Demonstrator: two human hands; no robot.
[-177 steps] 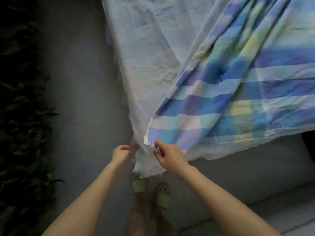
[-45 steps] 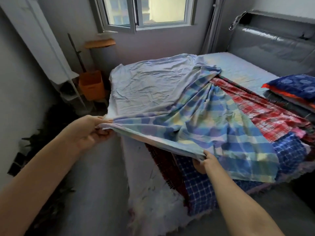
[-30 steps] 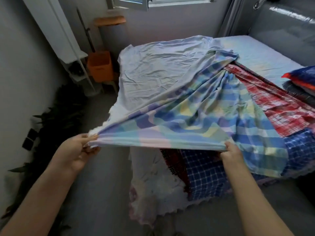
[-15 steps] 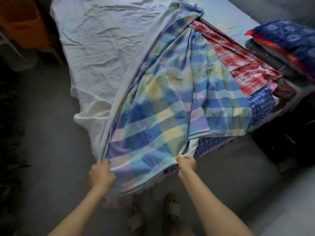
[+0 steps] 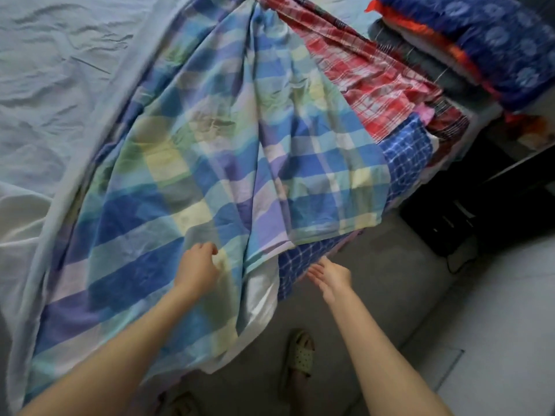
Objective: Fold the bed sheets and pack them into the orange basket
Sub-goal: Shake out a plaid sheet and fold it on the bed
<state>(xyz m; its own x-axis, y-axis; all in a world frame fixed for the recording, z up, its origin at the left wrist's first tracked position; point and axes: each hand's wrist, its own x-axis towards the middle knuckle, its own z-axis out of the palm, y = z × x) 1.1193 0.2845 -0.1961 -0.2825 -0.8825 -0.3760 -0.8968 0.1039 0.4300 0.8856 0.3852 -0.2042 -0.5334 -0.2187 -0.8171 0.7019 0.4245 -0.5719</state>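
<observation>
Both hands have let go of the plaid sheet [image 5: 210, 151], whose near edge they gripped half a second ago; the left hand [image 5: 196, 271] now hangs over the cloth with its fingers loosely curled and no fold visible between them; the right hand [image 5: 332, 276] is off the sheet's right edge with its fingers straight and spread, holding nothing, above the grey floor [image 5: 390, 280]. The sheet, checked in pastel blue, lilac, yellow and green, lies unfolded and creased across the bed, fanning out from a gathered point at the top; its near part droops over the bed's edge, and a white underside shows at the lower right corner; compared with before, the edge lies slack instead of being pulled taut between two fists. A pale blue cloth [image 5: 60, 85] spreads to its left; a red check sheet [image 5: 369, 82] and a dark blue check sheet [image 5: 405, 157] show from under its right side; a green sandal [image 5: 300, 355] stands on the floor below.
</observation>
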